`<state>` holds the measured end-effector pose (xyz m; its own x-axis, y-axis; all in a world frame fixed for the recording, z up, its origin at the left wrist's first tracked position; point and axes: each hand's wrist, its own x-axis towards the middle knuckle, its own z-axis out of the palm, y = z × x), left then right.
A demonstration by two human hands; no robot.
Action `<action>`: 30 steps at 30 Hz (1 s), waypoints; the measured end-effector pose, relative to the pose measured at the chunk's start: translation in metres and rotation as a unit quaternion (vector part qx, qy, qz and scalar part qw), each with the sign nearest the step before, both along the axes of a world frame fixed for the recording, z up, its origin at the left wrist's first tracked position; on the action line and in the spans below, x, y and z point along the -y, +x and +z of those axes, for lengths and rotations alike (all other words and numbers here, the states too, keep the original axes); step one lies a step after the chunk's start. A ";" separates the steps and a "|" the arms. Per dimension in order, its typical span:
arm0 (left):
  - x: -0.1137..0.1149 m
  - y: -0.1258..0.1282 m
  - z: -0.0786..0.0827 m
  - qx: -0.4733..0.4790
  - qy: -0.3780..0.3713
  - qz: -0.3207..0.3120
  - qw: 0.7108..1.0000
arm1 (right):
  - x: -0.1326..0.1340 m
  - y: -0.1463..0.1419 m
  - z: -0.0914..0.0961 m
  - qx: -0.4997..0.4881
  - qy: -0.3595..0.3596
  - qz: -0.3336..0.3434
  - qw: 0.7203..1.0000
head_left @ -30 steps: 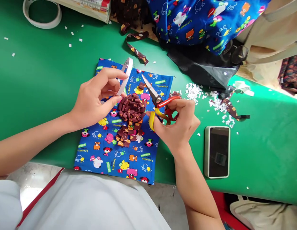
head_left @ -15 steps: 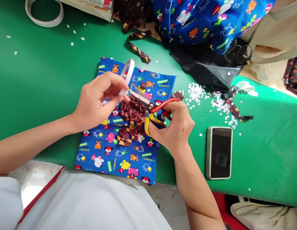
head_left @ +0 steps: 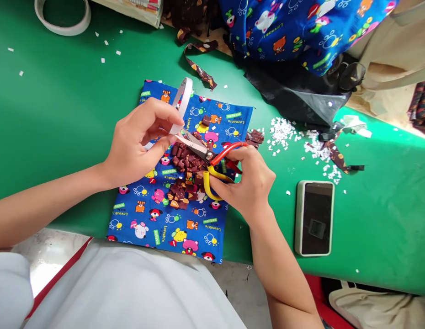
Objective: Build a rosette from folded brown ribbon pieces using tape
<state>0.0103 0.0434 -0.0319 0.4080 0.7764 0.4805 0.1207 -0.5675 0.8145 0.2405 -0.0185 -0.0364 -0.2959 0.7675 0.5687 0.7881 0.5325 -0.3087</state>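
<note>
My left hand pinches a thin white tape roll upright over a blue cartoon-print cloth. My right hand grips scissors with red and yellow handles. Their blades point left and meet the tape at my left fingertips. A heap of small dark red fabric pieces lies on the cloth just under the scissors.
A phone lies face up on the green table to the right. White paper scraps are scattered beyond my right hand. A bigger tape roll sits far left. More blue printed fabric and a black bag lie at the back.
My right hand swung the scissors from pointing up and away to pointing left, bringing the blades to the tape held by my left hand. The left hand stayed almost still.
</note>
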 end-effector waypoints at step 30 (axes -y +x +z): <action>-0.003 -0.002 -0.001 -0.079 0.079 0.007 0.994 | -0.001 0.003 0.006 -0.019 -0.043 0.038 0.998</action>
<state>0.0082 0.0462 -0.0326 0.4785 0.7017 0.5279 0.2483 -0.6848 0.6851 0.2437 -0.0176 -0.0305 -0.3349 0.7898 0.5139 0.7325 0.5613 -0.3853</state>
